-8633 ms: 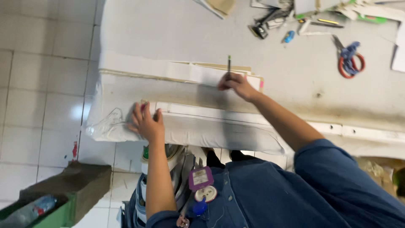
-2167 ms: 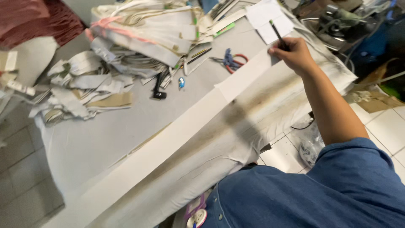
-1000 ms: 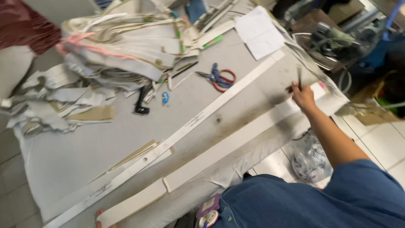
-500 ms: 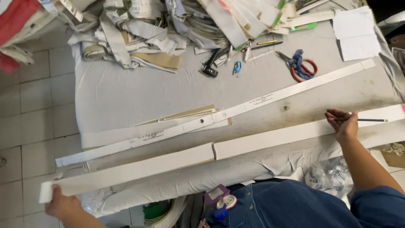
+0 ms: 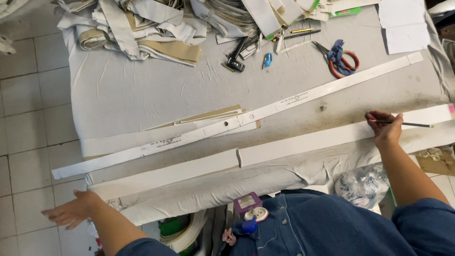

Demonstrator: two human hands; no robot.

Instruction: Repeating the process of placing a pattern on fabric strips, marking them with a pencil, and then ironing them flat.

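Your right hand [image 5: 386, 129] pinches a thin dark pencil [image 5: 403, 124], fingers closed on it, tip pointing right. That hand rests on the long white cardboard strip [image 5: 327, 138] lying along the near edge of the grey cloth-covered bench [image 5: 142, 95], near the strip's right end. A second white strip [image 5: 166, 174] butts end to end against it on the left, seam about mid-bench.

Your left hand [image 5: 71, 211] is off the bench's left corner, over the tiled floor [image 5: 28, 142], fingers spread flat, holding nothing, just beside the second strip's left end.

Beyond the strips, a longer narrow white ruler-like strip [image 5: 237, 118] runs diagonally, lying over beige card pieces [image 5: 204, 116]. Further back: red-handled scissors with blue cloth wrap [image 5: 342, 58], a small blue clip-like item [image 5: 268, 59], a black tool [image 5: 235, 64], and a heap of white and beige fabric offcuts [image 5: 142, 28]. White paper sheet [image 5: 403, 23] at the far right corner.
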